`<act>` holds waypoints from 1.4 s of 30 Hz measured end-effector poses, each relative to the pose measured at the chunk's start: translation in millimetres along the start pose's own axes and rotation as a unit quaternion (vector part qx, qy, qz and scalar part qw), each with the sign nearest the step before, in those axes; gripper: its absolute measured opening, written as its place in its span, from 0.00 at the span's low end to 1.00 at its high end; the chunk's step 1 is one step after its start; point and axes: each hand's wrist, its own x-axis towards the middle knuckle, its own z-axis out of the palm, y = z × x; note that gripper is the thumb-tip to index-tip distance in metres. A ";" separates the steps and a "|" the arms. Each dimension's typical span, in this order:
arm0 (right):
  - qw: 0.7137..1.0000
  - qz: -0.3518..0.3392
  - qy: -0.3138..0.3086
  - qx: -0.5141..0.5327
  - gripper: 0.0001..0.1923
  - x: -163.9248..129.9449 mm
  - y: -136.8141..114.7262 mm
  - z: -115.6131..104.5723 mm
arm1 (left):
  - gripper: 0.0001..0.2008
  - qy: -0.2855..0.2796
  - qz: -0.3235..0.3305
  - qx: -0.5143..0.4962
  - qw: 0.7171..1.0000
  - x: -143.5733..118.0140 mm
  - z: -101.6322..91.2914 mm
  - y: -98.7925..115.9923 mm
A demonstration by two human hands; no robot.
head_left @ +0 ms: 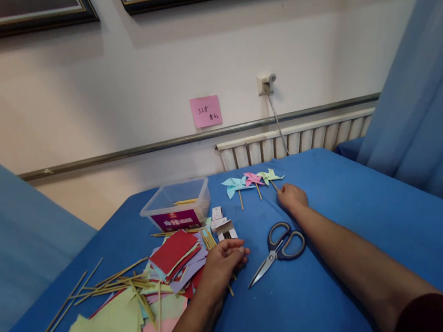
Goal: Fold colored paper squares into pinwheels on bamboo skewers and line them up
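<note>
Fingers [283, 194] of right hand [293, 196] pinch pinwheel stick [274, 185].

Two bare forearms are seen, each ending in an ungloved hand: the left hand [224, 263] and the right hand [292, 196]. No rings, watches or bracelets are shown on the wrists or fingers. On the right arm, a dark maroon fabric sleeve [435, 315] is worn pushed up near the elbow. The left arm is uncovered as far as it is shown.
</note>
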 end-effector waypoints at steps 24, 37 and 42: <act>0.938 -0.117 0.104 0.310 0.14 -96.0 -34.2 -29.4 | 0.08 -0.035 0.133 0.139 0.981 -2.4 12.2 -24.4; 0.887 -0.198 -0.079 0.409 0.10 -186.7 -57.8 6.4 | 0.11 0.275 0.243 0.172 0.914 -20.8 -59.4 5.9; 0.893 -0.199 -0.107 0.388 0.11 -176.0 -53.8 11.8 | 0.15 0.296 0.197 0.395 0.847 -24.2 -102.4 16.0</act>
